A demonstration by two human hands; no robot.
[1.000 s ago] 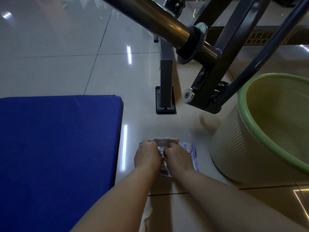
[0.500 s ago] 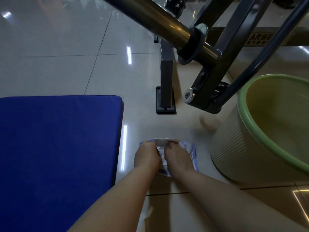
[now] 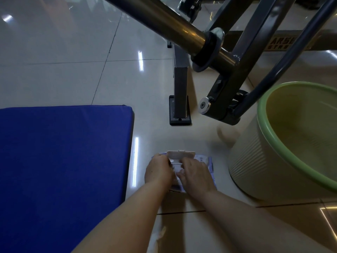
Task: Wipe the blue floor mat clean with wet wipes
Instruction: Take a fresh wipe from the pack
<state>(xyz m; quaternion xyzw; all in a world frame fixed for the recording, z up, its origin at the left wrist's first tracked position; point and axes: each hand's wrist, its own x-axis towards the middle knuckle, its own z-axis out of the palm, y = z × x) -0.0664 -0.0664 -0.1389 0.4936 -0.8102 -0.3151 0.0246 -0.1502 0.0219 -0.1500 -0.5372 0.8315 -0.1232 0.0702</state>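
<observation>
A blue floor mat [image 3: 60, 168] lies on the tiled floor at the left. Just right of its edge sits a pale purple wet wipes pack [image 3: 206, 162], its white flip lid [image 3: 180, 153] standing open. My left hand [image 3: 158, 170] presses on the pack's left side. My right hand [image 3: 195, 173] rests on the pack, fingertips at the opening under the lid. Whether a wipe is pinched there I cannot tell. A white crumpled wipe [image 3: 155, 238] shows below my left forearm near the bottom edge.
A cream basin with a green rim [image 3: 262, 132] stands on the floor at the right, close to the pack. A dark metal exercise frame [image 3: 235, 70] with a brass-coloured bar [image 3: 171, 24] overhangs the far side; its foot [image 3: 180, 114] rests on the tiles.
Both hands stay on the pack. My right fingers have shifted slightly back from the lid towards the opening.
</observation>
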